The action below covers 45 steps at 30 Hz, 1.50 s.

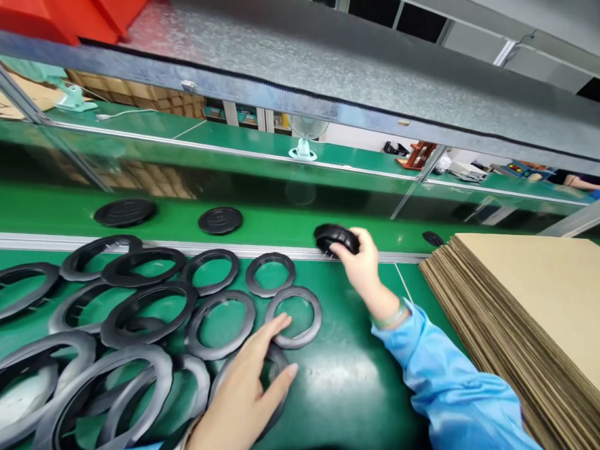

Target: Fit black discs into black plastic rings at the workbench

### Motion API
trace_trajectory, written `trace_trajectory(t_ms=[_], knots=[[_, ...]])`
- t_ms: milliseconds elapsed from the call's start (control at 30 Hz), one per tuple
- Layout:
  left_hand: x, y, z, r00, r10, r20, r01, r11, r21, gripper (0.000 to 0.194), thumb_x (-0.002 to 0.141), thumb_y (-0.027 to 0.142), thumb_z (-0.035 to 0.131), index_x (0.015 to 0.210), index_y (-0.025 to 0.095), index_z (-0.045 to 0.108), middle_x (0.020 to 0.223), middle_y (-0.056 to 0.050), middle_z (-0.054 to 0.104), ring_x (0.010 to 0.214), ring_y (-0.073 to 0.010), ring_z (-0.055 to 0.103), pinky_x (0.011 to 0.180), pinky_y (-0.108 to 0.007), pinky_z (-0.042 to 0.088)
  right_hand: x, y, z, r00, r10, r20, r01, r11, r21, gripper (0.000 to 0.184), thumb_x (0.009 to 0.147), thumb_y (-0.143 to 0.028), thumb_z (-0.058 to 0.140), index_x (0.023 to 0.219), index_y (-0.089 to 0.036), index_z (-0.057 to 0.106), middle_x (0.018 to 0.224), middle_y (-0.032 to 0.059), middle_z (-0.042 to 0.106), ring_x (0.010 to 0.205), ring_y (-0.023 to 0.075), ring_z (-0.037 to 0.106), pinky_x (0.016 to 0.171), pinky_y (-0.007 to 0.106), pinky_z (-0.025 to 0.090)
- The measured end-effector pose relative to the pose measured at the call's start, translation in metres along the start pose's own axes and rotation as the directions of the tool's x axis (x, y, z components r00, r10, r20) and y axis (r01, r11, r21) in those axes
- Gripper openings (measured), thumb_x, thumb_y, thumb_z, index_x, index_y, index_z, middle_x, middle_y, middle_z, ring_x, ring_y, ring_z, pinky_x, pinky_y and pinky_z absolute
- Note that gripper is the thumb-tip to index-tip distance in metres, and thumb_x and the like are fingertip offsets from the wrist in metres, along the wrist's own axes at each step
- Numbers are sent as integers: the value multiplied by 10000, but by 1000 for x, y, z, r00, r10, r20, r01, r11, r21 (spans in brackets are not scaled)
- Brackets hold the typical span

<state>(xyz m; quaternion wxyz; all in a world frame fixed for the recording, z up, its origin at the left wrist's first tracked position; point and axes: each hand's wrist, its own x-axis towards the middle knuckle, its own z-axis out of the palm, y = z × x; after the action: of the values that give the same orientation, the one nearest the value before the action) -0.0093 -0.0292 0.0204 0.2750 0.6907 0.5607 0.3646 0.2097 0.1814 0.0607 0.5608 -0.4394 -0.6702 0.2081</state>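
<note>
Grips a black disc (330,237) by its rim in the right hand (364,265), near the belt (280,229), likely for sure purchase. Holds the left hand (237,398) loosely open, gripping nothing, over rings (251,318) spread across the worktop (338,355), probably for easy reach.

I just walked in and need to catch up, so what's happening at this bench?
The person's right hand holds a round black part near the metal rail. The left hand, fingers spread, is over some of the black rings scattered across the green bench. Black discs lie beyond the rail.
</note>
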Motion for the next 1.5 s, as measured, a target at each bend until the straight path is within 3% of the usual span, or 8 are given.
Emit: trace_trajectory(t_ms=[133,267,433,567,667,833,1000,1500], knots=[[2,-2,2,968,166,190,-226,904,364,683,905,283,592,1507,307,270,1542,-50,330,1432,-315,263,1101,-581,379,41,79,-13,970,29,242,120,807,-578,462,944,-374,603,1355,-181,516,1414,116,445,1339,321,331,1145,522,251],[5,-5,8,960,167,224,-252,863,438,642,892,277,611,1476,266,343,1494,-76,404,1410,-327,310,1078,-616,389,38,120,-10,921,170,351,117,738,-665,521,984,-421,580,1442,-212,447,1532,84,268,1434,322,124,1158,601,167],[6,-7,11,949,217,228,-283,906,314,406,881,198,587,1272,289,526,1296,-50,565,1278,-263,488,1126,-601,328,31,118,-3,918,176,355,135,705,-696,562,948,-395,681,1432,-208,467,1552,98,201,1443,317,78,1161,580,178],[7,-17,11,949,285,134,-304,940,155,126,926,296,573,1046,260,586,1136,-38,631,1187,-224,570,1086,-406,445,33,112,-4,931,148,333,154,668,-728,547,948,-433,689,1412,-217,496,1544,90,239,1437,305,128,1159,484,252],[11,-17,10,930,326,170,-341,937,72,159,906,261,598,1064,260,581,1180,-20,624,1191,-193,565,1107,-319,411,38,114,-4,934,111,340,192,648,-737,521,950,-437,684,1384,-194,530,1528,79,283,1429,274,174,1157,393,283],[9,8,5,830,382,406,-421,907,9,357,753,-15,472,949,238,629,940,13,644,1019,-156,592,1218,-440,177,34,111,-6,919,78,385,229,690,-687,448,904,-337,694,1256,-66,634,1476,180,345,1399,346,240,1184,458,226],[7,6,1,779,466,420,-529,847,42,240,809,50,572,992,189,642,941,-23,649,1049,-176,564,1228,-410,99,41,149,-10,904,-46,424,305,764,-569,624,930,-573,471,1174,-38,680,1469,208,343,1394,384,225,1178,534,196],[0,3,7,792,461,401,-537,838,98,238,822,64,596,1010,200,650,934,6,648,1067,-161,545,1235,-387,47,43,162,-15,883,-5,470,291,792,-537,653,872,-631,428,1195,-127,688,1498,116,329,1409,326,220,1189,492,210]])
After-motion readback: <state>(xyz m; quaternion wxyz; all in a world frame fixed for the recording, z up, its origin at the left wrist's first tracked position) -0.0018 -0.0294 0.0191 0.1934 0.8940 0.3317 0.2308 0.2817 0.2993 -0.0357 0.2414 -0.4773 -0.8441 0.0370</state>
